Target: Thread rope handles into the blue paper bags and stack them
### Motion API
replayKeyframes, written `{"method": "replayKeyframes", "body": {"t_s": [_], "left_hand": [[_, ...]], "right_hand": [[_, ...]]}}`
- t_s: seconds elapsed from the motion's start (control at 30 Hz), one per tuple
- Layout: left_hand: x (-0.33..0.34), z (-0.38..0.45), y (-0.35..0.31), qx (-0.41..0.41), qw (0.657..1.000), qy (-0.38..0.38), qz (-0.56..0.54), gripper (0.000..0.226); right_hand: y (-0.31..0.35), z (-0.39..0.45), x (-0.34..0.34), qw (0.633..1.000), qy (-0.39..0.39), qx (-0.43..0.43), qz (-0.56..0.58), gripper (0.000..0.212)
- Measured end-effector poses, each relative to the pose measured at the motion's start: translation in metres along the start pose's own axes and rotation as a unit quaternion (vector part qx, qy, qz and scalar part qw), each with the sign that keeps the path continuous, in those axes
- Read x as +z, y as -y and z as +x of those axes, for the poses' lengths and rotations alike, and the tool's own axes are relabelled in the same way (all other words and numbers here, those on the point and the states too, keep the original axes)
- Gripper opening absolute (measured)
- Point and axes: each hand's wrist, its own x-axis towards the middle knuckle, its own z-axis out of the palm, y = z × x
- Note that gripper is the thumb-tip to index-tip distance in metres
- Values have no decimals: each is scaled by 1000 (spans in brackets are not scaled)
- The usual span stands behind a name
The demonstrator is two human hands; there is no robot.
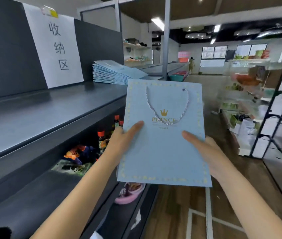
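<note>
While you stand at the shelving: you hold one blue paper bag [164, 144] flat in front of you, above the aisle floor [176, 204] and just off the shelf edge.
Left hand [121, 140]: you grip the bag's left edge, thumb lying across the printed face near the gold lettering; the other fingers are hidden behind the paper.
Right hand [204, 149]: you grip the right edge the same way, thumb on the front, fingers out of sight behind.
Bag face: pale blue, gold border, gold crown over the word PRINCE.
Rope handle [167, 107]: white twisted cord, threaded at the top of the bag, hanging in a loop down across the crown and lettering; a knot or eyelet shows at its right end.
Stack of bags [114, 73]: flat blue bags piled on the dark upper shelf [41, 109], beyond and to the left of the bag you hold, not touching it.
Sign [55, 47]: white sheet with handwritten characters, leaning against the grey back panel, left of the stack.
Lower shelf [33, 200]: bottles [102, 140] with red caps and colourful packets [78, 152] behind your left forearm.
Pink object [129, 194]: below the bag's bottom edge; you cannot tell what it is.
</note>
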Motion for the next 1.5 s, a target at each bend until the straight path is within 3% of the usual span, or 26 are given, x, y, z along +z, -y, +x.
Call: {"method": "replayKeyframes", "body": {"t_s": [0.2, 0.3, 0.4, 0.47, 0.57, 0.8, 0.93, 1.03, 1.13, 1.27, 1.37, 1.5], "left_hand": [[19, 54, -50, 41, 995, -88, 15, 92], [27, 67, -75, 74, 987, -144, 20, 80], [31, 80, -92, 103, 979, -172, 24, 65], [25, 91, -97, 116, 969, -218, 29, 69], [7, 107, -104, 132, 940, -309, 52, 80], [-54, 135, -129, 214, 861, -444, 123, 59], [-83, 144, -136, 231, 841, -466, 150, 63], [-100, 145, -123, 216, 833, -473, 186, 69], [-112, 142, -115, 192, 849, -446, 207, 99], [-116, 136, -113, 171, 856, -416, 253, 92], [-121, 138, -114, 149, 837, -456, 262, 83], [-133, 142, -118, 52, 854, -479, 199, 100]], "right_hand": [[55, 97, -18, 995, 71, -67, -34, 27], [76, 141, -20, 988, 118, -91, -45, 29], [87, 181, -16, 978, 173, -104, -44, 19], [93, 205, -5, 971, 209, -112, -34, 15], [102, 238, 25, 956, 264, -129, -5, 22], [123, 307, 126, 909, 372, -183, 50, 30], [125, 333, 171, 885, 411, -209, 62, 74], [111, 349, 193, 860, 449, -234, 58, 63], [95, 358, 204, 848, 458, -260, 61, 56], [94, 368, 212, 837, 463, -291, 28, 49], [98, 377, 222, 842, 438, -313, -35, 66], [107, 385, 240, 836, 457, -264, -147, 84]]}}
